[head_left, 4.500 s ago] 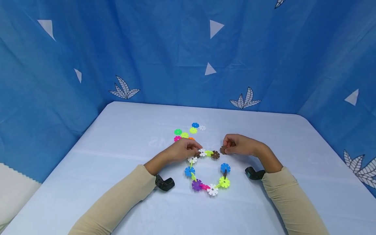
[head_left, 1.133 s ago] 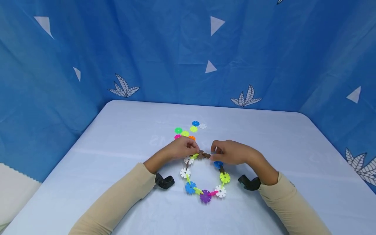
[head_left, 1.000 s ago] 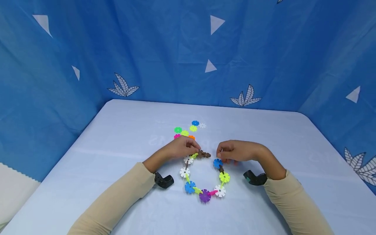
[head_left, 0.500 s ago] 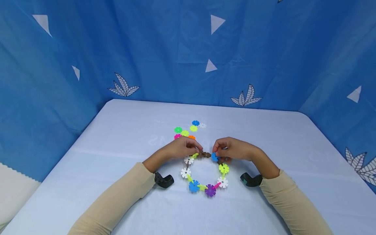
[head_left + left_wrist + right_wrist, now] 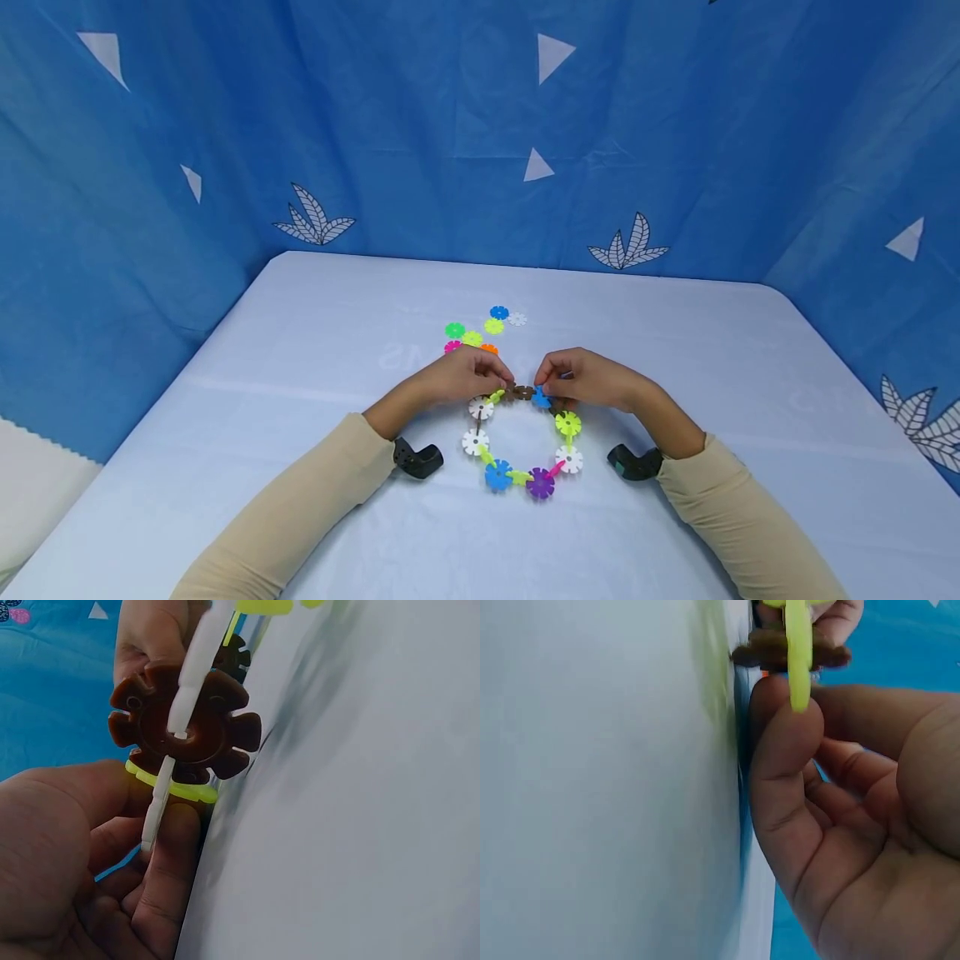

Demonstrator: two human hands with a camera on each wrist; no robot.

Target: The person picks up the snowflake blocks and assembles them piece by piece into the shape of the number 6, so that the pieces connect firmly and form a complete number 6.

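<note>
A ring of slotted plastic snowflake discs lies on the white table, linked edge to edge: white point(image 5: 476, 442), blue point(image 5: 498, 476), purple point(image 5: 540, 483) and yellow point(image 5: 567, 424) ones among them. At the ring's far side, my left hand point(image 5: 467, 375) pinches a brown disc, mostly hidden by the fingertips. Another brown disc point(image 5: 523, 392) joins it on the right. My right hand point(image 5: 596, 381) pinches a blue disc point(image 5: 541, 397) right beside that one; whether their slots engage, I cannot tell. In the left wrist view a brown disc point(image 5: 225, 727) with white discs through its slots stands before the fingers.
Loose discs lie behind the left hand, including green point(image 5: 454, 330), orange point(image 5: 489, 350), blue point(image 5: 499, 312) and white point(image 5: 517, 319). A black wrist device point(image 5: 417, 460) sits under the left wrist, another point(image 5: 634, 463) under the right. Blue curtain point(image 5: 450, 125) surrounds the table's back and sides.
Earlier the right hand held a brown disc, which now sits on the chain's end. It let go, took the blue disc, and brought it left against the brown one, closing the gap.
</note>
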